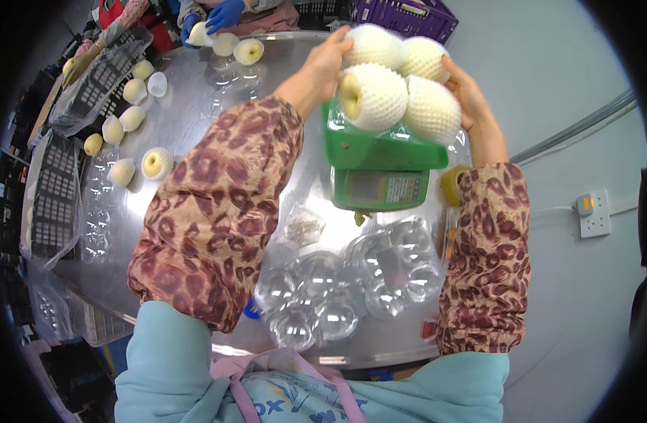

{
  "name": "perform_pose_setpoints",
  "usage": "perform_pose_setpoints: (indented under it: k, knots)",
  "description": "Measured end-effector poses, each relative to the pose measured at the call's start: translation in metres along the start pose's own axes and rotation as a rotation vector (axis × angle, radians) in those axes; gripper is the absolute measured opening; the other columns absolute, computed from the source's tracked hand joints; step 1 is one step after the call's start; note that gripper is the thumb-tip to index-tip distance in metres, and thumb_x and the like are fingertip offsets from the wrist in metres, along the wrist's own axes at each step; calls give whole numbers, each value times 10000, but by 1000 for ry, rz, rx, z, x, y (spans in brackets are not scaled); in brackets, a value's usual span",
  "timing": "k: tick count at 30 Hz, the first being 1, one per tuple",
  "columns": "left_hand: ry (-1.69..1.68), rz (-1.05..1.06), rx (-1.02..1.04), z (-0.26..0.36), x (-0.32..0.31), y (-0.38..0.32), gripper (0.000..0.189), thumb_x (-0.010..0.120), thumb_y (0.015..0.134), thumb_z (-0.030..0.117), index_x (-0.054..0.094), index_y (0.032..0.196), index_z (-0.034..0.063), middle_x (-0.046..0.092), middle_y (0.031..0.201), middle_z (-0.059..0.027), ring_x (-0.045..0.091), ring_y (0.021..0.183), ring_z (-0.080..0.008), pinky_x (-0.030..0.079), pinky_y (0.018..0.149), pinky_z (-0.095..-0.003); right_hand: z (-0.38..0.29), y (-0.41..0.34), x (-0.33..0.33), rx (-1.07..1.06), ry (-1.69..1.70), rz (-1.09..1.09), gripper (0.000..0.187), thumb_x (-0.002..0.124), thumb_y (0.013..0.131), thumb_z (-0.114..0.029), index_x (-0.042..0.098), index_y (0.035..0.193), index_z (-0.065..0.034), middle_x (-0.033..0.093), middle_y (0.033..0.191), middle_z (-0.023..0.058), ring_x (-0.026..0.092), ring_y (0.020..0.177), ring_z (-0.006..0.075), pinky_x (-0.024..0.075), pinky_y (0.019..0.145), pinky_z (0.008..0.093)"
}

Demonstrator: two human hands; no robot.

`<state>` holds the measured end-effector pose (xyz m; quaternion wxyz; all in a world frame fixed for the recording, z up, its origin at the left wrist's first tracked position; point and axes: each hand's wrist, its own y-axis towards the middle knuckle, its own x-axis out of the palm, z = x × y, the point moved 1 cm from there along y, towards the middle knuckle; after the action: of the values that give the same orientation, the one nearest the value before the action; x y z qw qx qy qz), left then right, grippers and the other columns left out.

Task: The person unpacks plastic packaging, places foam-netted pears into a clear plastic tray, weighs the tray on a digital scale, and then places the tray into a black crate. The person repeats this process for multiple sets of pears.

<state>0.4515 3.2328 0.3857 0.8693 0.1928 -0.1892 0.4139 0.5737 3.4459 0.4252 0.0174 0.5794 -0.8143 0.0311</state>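
Several pale yellow fruits in white foam nets (pixel 379 100) form a cluster between my hands, above a green digital scale (pixel 379 190). My left hand (pixel 323 66) grips the cluster's left side, my right hand (pixel 465 90) its right side. Clear plastic shows at the lower edge of the fruits; its shape is mostly hidden. The fruits cover much of the scale's green pan (pixel 376 150), and I cannot tell whether they touch it. Nearer my body lie two moulded clear plastic containers, the left container (pixel 307 301) beside the right container (pixel 395 267), with no fruit in them.
Loose netted fruits (pixel 157 163) lie across the metal table (pixel 239 185) at left, beside black plastic crates (pixel 54 190). A co-worker's blue-gloved hands (pixel 225 15) handle fruit at the far edge. A yellow tape roll (pixel 453 185) is right of the scale. The wall (pixel 561 132) bounds the right side.
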Motion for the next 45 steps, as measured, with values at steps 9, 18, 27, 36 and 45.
perform_pose_setpoints:
  k: [9,18,27,36,45]
  knots:
    - [-137,66,-214,-62,-13,2,515,365,1051,199,221,1542,137,308,1536,-132,380,1372,-270,453,1062,-416,62,18,-31,131,66,80,745,622,937,-377,331,1440,88,269,1493,306,475,1267,413,496,972,473]
    - [-25,185,-230,-70,-9,-5,530,369,1036,211,225,1529,82,350,1507,-160,436,1333,-295,439,1057,-417,52,2,-20,125,-28,112,726,669,906,-405,444,1353,121,499,1340,261,563,1177,314,517,913,394]
    - [503,417,-135,-65,-21,-7,496,485,964,186,422,1407,-27,495,1396,-185,470,1292,-288,365,1068,-368,57,5,-55,15,-226,249,802,694,884,-444,430,1349,155,522,1320,222,519,1229,252,422,1042,339]
    - [432,443,120,-38,-44,-19,399,545,937,155,526,1291,-27,576,1302,-182,544,1210,-272,424,1012,-355,54,-4,-87,0,-154,272,495,651,933,-319,541,1254,42,589,1231,131,581,1124,198,476,980,319]
    - [469,441,26,-38,-53,-25,386,527,964,146,501,1307,-29,547,1300,-160,546,1167,-231,434,1012,-323,53,-5,-84,23,-142,269,419,670,922,-293,569,1201,3,611,1144,84,593,1051,161,492,907,289]
